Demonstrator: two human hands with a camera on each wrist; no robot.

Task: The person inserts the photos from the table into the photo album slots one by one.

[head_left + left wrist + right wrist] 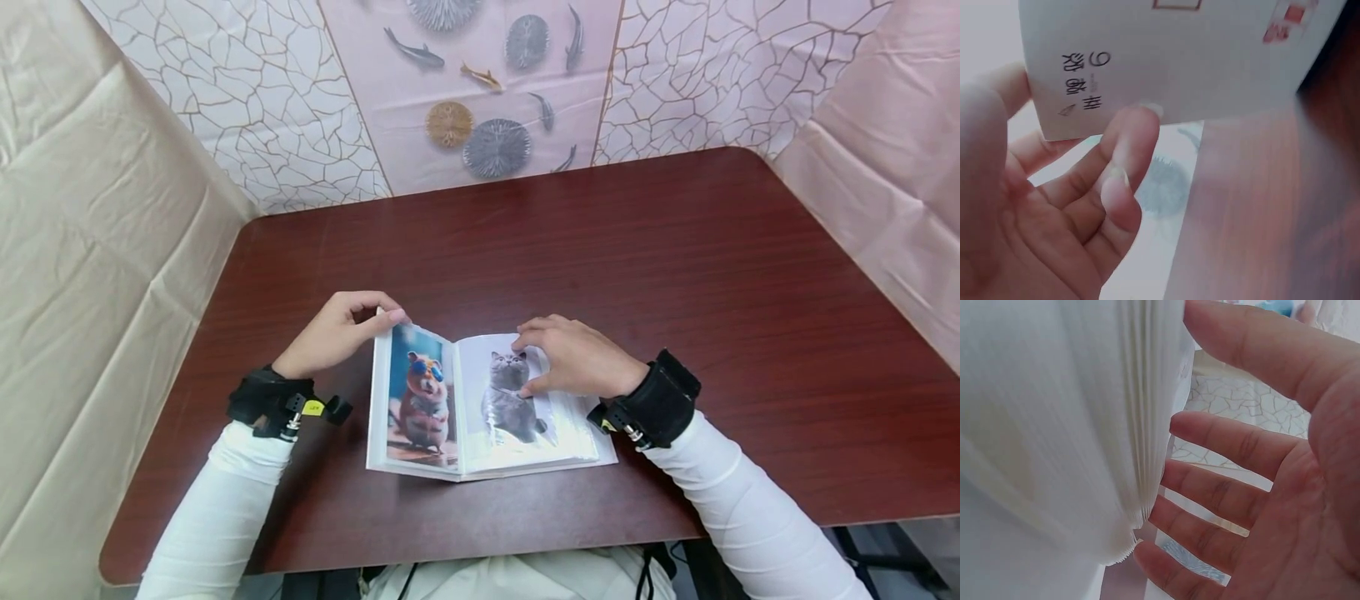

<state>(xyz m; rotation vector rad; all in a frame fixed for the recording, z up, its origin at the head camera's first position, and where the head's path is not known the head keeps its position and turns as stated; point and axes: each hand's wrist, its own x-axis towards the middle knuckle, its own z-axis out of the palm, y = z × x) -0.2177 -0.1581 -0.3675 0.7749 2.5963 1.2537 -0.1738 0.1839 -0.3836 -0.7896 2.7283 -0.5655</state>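
A small photo album [459, 417] lies spread on the table. Its left page carries a hamster picture [425, 404] with blue sunglasses. On the right page is a grey cat picture [512, 400] in a glossy clear sleeve. My left hand [341, 333] grips the upper left corner of the cover between thumb and fingers. Seen from the left wrist, the white cover [1166, 69] bears dark characters and red marks. My right hand [577, 358] rests on the right page, thumb and fingers apart. From the right wrist, its nearly straight fingers [1216, 487] touch the stacked page edges [1141, 412].
The dark red-brown table [600, 242] extends around the album. A patterned backdrop [487, 92] hangs behind it. Cream cloth [97, 250] borders the left side and pinkish cloth [885, 183] the right. Black straps [652, 400] circle both wrists.
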